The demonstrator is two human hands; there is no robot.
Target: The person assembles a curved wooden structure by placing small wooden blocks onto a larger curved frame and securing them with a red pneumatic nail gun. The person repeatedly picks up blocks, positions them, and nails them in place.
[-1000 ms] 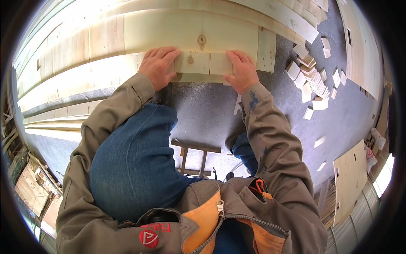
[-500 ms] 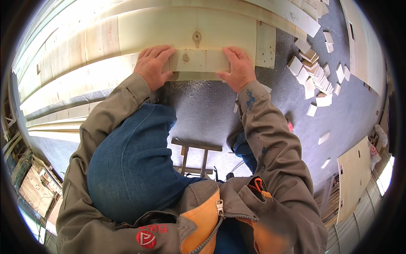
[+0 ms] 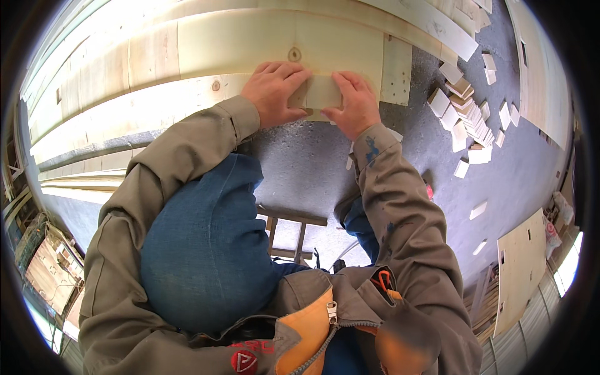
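Observation:
A pale, narrow wooden board (image 3: 324, 92) lies along the near edge of a wider knotted wood panel (image 3: 250, 39). My left hand (image 3: 274, 94) grips the narrow board, fingers over its top face and thumb along its near edge. Close by on the right, my right hand (image 3: 355, 103) clasps the board's right end the same way. A short stretch of bare wood shows between the two thumbs. What lies beneath the board under my palms is hidden.
Long planks (image 3: 75, 134) stretch off to the left. On the grey floor (image 3: 300, 153) at the right lies a heap of small wood offcuts (image 3: 465, 115). A large sheet (image 3: 540, 75) stands beyond it. A wooden frame (image 3: 290, 219) is below, near my legs.
My left hand has slid right along the board, closer to my right hand. A knot it left behind now shows on its left. The right hand stays at the board's end.

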